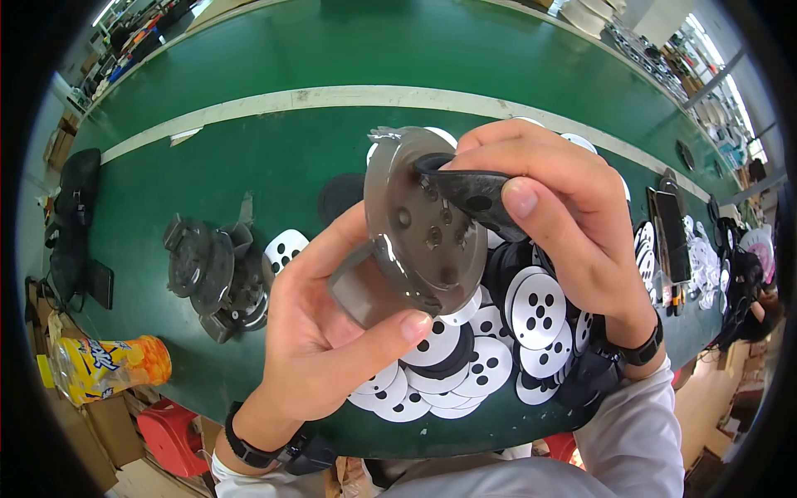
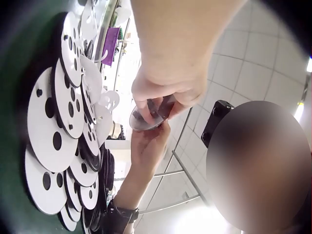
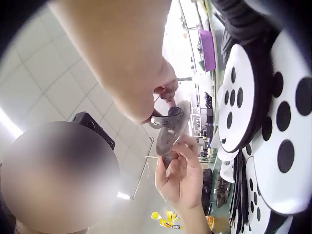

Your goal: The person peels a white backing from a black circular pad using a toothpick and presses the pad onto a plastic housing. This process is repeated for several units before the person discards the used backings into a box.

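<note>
My left hand (image 1: 311, 353) grips a translucent smoky-grey round plastic cover (image 1: 407, 270) by its lower edge and side tab, tilted up above the table. Small holes and a round boss show on its face. Between the thumb and fingers of my right hand (image 1: 573, 203) is a thin black pad (image 1: 481, 195) with round holes, bent into a curve. The pad's curled edge lies against the upper part of the cover's face. In the right wrist view the cover (image 3: 174, 131) stands between both hands. Below them lies a pile of white discs (image 1: 540, 307) with black holes.
Several more grey plastic covers (image 1: 203, 261) lie stacked at the left of the green table (image 1: 282, 178). A black disc (image 1: 340, 197) lies behind my left hand. At the left edge is a yellow-orange bottle (image 1: 108, 365); a dark phone-like slab (image 1: 671, 236) lies at the right.
</note>
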The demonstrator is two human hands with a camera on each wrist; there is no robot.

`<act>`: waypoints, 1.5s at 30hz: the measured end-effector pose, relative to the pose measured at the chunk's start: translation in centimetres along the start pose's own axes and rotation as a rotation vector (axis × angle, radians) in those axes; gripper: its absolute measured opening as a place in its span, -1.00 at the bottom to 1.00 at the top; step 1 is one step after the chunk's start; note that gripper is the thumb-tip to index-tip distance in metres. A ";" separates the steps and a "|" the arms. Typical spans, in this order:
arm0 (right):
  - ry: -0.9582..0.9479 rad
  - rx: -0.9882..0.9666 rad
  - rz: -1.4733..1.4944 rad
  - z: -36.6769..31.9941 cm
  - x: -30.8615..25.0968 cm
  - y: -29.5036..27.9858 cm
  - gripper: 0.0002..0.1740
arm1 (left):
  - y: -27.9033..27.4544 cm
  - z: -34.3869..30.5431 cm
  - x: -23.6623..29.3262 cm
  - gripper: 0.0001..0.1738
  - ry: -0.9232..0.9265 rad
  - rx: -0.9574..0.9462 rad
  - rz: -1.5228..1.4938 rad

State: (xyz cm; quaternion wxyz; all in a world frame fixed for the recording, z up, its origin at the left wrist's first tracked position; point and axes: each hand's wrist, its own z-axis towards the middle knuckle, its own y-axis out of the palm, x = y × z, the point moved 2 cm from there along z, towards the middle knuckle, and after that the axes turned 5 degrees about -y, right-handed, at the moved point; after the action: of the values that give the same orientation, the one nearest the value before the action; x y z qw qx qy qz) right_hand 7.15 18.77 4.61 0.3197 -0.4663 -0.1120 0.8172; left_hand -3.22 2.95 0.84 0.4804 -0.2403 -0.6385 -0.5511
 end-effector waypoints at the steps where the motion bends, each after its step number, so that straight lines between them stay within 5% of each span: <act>1: 0.009 0.008 0.014 0.0 0.0 0.0 -0.63 | 0.0 0.0 -0.1 -0.28 0.014 0.000 0.016; 5: 0.128 0.037 0.125 -0.3 0.2 0.0 -0.63 | 0.0 0.0 -0.3 -0.29 0.024 -0.014 0.014; 9: 0.039 0.011 0.047 -0.1 0.1 0.3 -0.64 | 0.9 0.0 -0.1 -0.21 -0.039 0.138 0.015; 22: -0.071 -0.036 -0.427 0.0 -1.4 0.0 -0.69 | 0.4 -0.2 -0.5 -0.27 -0.004 -0.006 -0.030; 33: -0.236 0.003 -0.551 0.2 -2.4 -0.1 -0.58 | 0.5 -0.2 -0.3 -0.25 0.049 -0.034 0.026; 39: -0.244 0.030 -0.529 -0.3 -2.2 0.8 -0.47 | 1.0 0.0 -0.8 -0.40 0.102 0.013 -0.166; 45: -0.222 0.004 -0.512 -0.3 -2.2 1.3 -0.44 | 0.3 -0.1 -0.9 -0.55 0.029 0.202 0.070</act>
State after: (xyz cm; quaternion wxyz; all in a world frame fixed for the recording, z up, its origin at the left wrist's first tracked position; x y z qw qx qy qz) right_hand 7.69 16.35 5.35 0.5025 -0.3296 -0.2588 0.7562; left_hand -2.61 3.13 0.20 0.5305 -0.2049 -0.6748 -0.4702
